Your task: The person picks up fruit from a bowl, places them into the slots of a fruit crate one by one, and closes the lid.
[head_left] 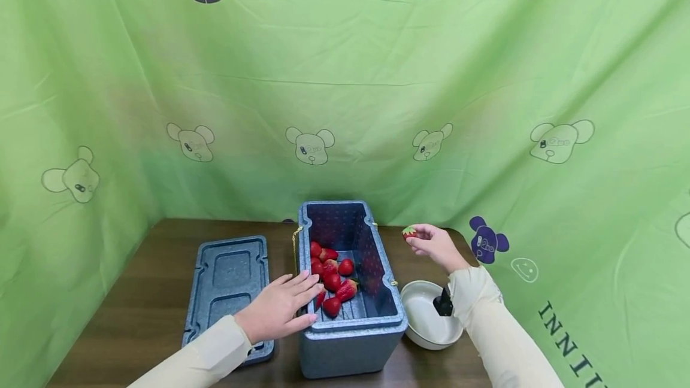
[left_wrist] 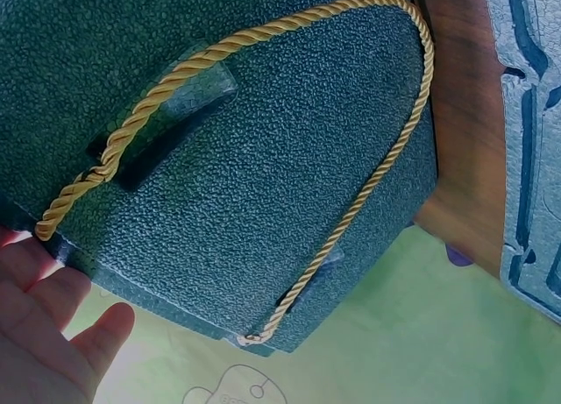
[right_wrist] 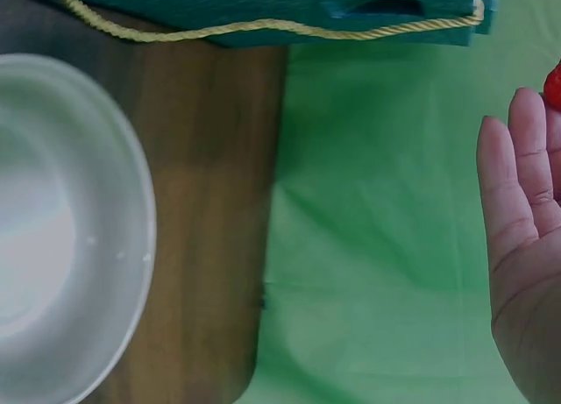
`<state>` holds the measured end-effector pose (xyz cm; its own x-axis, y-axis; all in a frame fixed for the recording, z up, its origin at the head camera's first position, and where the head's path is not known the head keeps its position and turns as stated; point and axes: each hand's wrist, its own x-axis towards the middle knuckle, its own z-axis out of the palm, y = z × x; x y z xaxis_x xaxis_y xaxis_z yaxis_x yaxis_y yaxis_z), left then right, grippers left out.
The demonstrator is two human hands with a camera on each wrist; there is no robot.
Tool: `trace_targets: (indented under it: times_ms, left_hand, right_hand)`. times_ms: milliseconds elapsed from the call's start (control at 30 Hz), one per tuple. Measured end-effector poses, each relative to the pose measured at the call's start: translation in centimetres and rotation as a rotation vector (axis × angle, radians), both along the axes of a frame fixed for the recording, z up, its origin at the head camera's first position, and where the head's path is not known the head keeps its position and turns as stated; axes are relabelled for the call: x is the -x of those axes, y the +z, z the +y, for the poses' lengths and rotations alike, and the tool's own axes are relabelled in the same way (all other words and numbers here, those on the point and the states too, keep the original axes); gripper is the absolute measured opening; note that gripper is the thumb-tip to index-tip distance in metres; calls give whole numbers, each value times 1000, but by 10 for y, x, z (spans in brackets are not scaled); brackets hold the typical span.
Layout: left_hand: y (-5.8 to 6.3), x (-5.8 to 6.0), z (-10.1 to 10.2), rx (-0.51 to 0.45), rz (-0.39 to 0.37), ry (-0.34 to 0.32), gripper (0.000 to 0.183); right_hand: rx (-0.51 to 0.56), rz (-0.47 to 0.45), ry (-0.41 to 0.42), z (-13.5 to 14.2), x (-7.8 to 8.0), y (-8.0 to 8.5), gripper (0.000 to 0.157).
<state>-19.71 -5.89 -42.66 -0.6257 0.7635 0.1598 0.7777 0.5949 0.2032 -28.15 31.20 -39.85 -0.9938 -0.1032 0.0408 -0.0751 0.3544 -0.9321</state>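
Between the fingertips of my right hand [head_left: 435, 246] a strawberry [head_left: 409, 232] is pinched, its green leafy top showing in the head view. That hand is raised to the right of a blue-grey foam box [head_left: 353, 352]; in the right wrist view only a red bit of the strawberry [right_wrist: 553, 87] shows at the edge. Several red strawberries [head_left: 331, 281] lie in the box, toward its left side. My left hand [head_left: 283, 307] rests with extended fingers on the box's near left rim. In the left wrist view the fingers [left_wrist: 61, 290] meet the box's edge beside a gold rope [left_wrist: 359, 202].
A white bowl [head_left: 423, 310] stands right of the box, below my right forearm. Left of the box, the matching foam lid [head_left: 232, 268] lies on the brown wooden table [head_left: 135, 310]. A green printed curtain [head_left: 345, 94] hangs behind and around the table.
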Motion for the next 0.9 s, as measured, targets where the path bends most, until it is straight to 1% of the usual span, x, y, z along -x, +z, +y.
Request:
trace_targets:
  times_ms: [300,567,767,900]
  left_hand:
    - [-1,0,-1,-21,-6,5,54]
    - [-2,2,-1,-1,41,1,56]
    - [-2,1,-1,-6,28,-1,56]
    - [-2,1,-1,-1,26,-1,56]
  right_hand:
    - [-34,40,-1,-11,18,12,46]
    - [-112,94,32,-28,31,20,42]
    - [-139,83,48,-45,36,27,41]
    - [-133,82,58,-55,39,30,40]
